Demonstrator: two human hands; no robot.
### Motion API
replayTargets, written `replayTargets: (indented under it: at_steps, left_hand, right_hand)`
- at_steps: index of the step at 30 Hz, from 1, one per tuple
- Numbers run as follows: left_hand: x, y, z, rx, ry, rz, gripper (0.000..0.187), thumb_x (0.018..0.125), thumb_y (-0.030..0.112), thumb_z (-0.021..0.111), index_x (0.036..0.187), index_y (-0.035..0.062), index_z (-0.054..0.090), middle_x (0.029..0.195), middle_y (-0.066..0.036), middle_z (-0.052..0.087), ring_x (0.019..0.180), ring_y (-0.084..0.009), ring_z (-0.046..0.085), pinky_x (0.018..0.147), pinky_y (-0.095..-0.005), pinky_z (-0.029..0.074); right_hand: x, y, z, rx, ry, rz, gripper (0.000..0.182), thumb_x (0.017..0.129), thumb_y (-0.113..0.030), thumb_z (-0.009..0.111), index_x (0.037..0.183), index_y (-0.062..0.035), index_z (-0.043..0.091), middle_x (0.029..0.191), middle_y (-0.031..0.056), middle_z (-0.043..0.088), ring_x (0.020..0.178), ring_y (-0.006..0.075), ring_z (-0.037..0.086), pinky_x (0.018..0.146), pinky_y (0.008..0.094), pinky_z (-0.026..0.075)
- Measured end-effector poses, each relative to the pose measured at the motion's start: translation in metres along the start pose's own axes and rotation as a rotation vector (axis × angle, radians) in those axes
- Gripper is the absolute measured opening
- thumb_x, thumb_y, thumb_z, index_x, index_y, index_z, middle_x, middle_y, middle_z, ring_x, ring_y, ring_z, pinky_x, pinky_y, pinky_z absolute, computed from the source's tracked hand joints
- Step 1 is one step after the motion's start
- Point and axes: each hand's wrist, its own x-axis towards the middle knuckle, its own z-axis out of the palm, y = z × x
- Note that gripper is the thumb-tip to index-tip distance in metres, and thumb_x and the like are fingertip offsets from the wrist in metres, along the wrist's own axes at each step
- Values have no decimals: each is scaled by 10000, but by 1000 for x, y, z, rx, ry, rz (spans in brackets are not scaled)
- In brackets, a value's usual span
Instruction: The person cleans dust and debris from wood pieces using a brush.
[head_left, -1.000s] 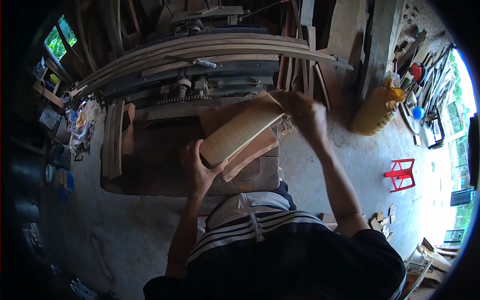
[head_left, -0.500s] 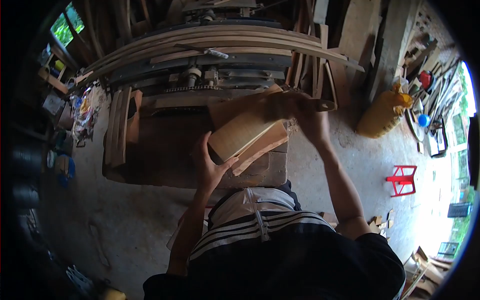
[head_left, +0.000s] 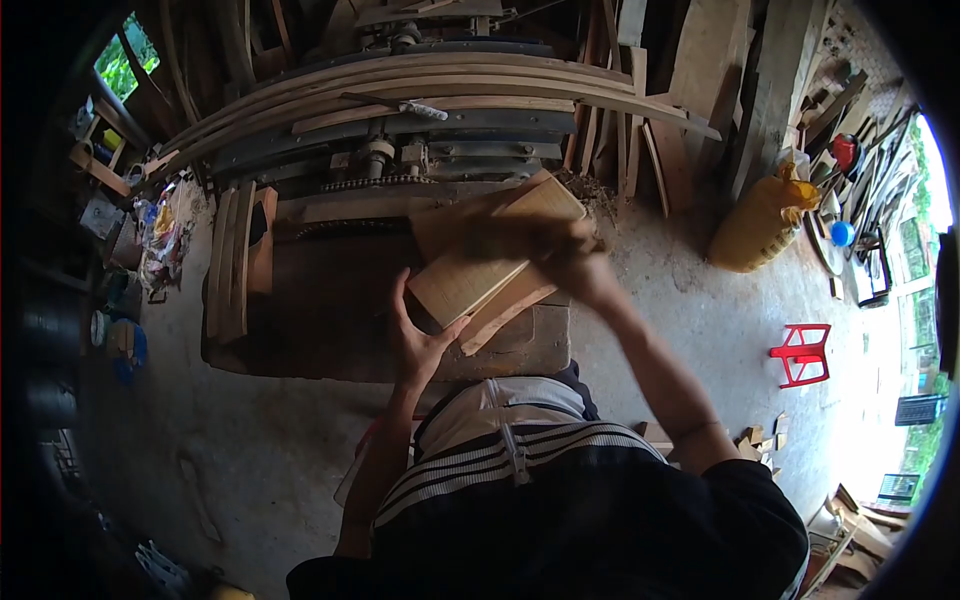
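A pale wooden board (head_left: 490,262) lies slanted on other wood pieces on the dark workbench (head_left: 330,330). My left hand (head_left: 418,335) grips its near end, thumb and fingers at opposite edges. My right hand (head_left: 580,262) is closed around what looks like a wooden-handled brush (head_left: 485,236), held across the board's top face; motion smears both. Under the board, to the right, a thicker piece with a rough, wavy edge (head_left: 508,312) sticks out. Another flat piece (head_left: 432,228) shows behind it.
Several upright strips (head_left: 232,260) stand at the bench's left end. Behind are long planks (head_left: 420,80) over a machine with a chain (head_left: 375,183). To the right are a yellow sack (head_left: 755,230) and a red plastic stool (head_left: 802,355) on the concrete floor.
My right hand has swept left and slightly nearer with the brush, from the board's far right end across its face. My left hand keeps its hold on the board.
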Motion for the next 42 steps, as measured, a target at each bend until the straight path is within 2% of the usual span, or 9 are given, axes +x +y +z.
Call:
replayTargets:
  at_steps: [4, 16, 19, 22, 25, 33, 35, 36, 42]
  left_hand:
    - [0, 1, 0, 14, -9, 10, 1003, 674, 206, 894, 1472, 55, 306, 1415, -163, 432, 1306, -269, 426, 1114, -415, 321]
    - [2, -3, 0, 6, -21, -2, 931, 664, 139, 878, 1434, 49, 363, 1326, -167, 495, 1217, -290, 508, 1057, -415, 392]
    - [1, -10, 1, -11, -21, 17, 924, 689, 164, 866, 1450, 57, 353, 1318, -156, 498, 1238, -260, 485, 1076, -398, 371]
    - [4, -6, -1, 53, -18, 65, 919, 678, 182, 877, 1435, 39, 376, 1326, -158, 501, 1243, -264, 486, 1077, -400, 371]
    - [4, -7, 0, 58, -33, 66, 916, 665, 187, 885, 1424, 32, 395, 1339, -160, 497, 1254, -272, 483, 1079, -404, 370]
    - [4, 1, -2, 38, -47, 31, 865, 669, 156, 872, 1399, 50, 421, 1322, -160, 506, 1238, -301, 499, 1056, -414, 394]
    - [4, -3, -1, 57, -41, 36, 869, 669, 159, 873, 1400, 50, 418, 1325, -162, 503, 1241, -298, 498, 1057, -411, 394]
    - [4, -5, -1, 78, -37, 42, 873, 668, 163, 875, 1401, 51, 414, 1327, -164, 501, 1243, -296, 497, 1058, -409, 395]
    - [5, -5, -2, 6, -40, 85, 1017, 686, 167, 874, 1495, 43, 271, 1466, -177, 403, 1344, -279, 411, 1134, -401, 315]
  right_hand:
    - [25, 7, -55, -407, 378, -39, 172, 934, -86, 601, 1043, -50, 729, 840, 117, 736, 638, 184, 692, 631, 291, 586]
    - [-38, -49, 11, -399, -156, -228, 304, 827, -26, 673, 1130, -54, 682, 1132, 136, 696, 859, 280, 706, 805, 325, 583]
    - [-34, -10, -36, 106, 114, 297, 220, 912, -64, 639, 1119, -65, 713, 1022, 108, 735, 852, 157, 714, 710, 271, 590]
    - [-25, -10, -67, -418, 356, 105, 224, 900, -35, 651, 1115, -35, 715, 989, 91, 743, 865, 127, 706, 713, 264, 578]
    - [-27, -23, -51, -688, 114, 22, 310, 790, 13, 644, 1077, -73, 725, 947, 109, 726, 771, 219, 715, 657, 326, 587]
    - [-40, -76, 32, -154, -109, -75, 313, 807, -62, 656, 1119, -47, 681, 1011, 132, 692, 848, 308, 685, 809, 364, 569]
    - [-64, 8, 8, 469, 43, 292, 204, 861, -76, 667, 1058, -38, 703, 967, 103, 709, 828, 196, 696, 723, 292, 577]
    - [-51, -2, -18, -397, 88, 161, 143, 906, -71, 635, 1016, -21, 711, 973, 99, 724, 816, 148, 694, 676, 266, 572]
    - [-5, -14, -62, -661, 405, 2, 265, 858, -50, 656, 1113, -94, 717, 952, 89, 735, 753, 219, 716, 676, 302, 580]
